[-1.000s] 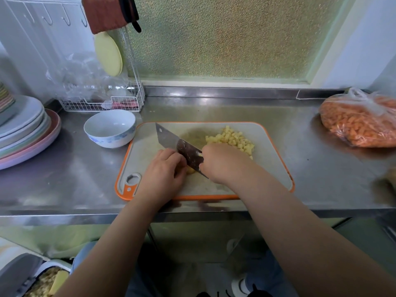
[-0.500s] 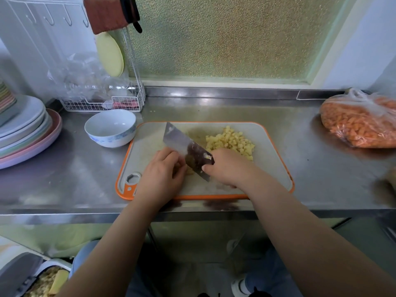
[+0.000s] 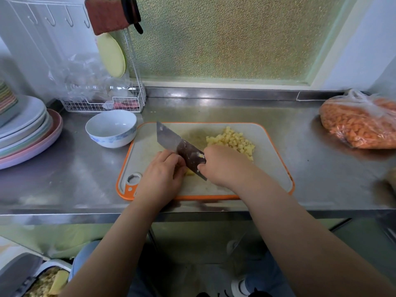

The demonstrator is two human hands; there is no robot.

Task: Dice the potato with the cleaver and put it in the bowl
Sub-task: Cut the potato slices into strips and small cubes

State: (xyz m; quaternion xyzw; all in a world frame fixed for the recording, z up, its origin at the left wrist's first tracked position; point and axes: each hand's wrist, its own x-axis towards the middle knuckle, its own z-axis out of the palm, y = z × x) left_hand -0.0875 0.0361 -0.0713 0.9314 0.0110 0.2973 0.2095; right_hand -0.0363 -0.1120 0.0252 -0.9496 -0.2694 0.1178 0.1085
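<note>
A grey cutting board [image 3: 272, 146] with an orange rim lies on the steel counter. My right hand [image 3: 225, 166] grips the cleaver [image 3: 177, 146], whose blade slants from far left down toward the hand. My left hand [image 3: 160, 174] curls over a small remaining piece of potato [image 3: 189, 173], mostly hidden under the fingers, right beside the blade. A heap of yellow potato dice [image 3: 232, 141] sits on the board's far right part. The white bowl [image 3: 111, 128] stands empty just left of the board.
A stack of plates [image 3: 27, 133] sits at the far left, a wire rack [image 3: 102, 105] with plastic bags behind the bowl. A clear bag of orange carrot pieces [image 3: 360, 123] lies at the right. The counter's front edge runs just below the board.
The cleaver rose off the board half a second ago and has come back down beside my left fingers. My left hand stays on the potato piece.
</note>
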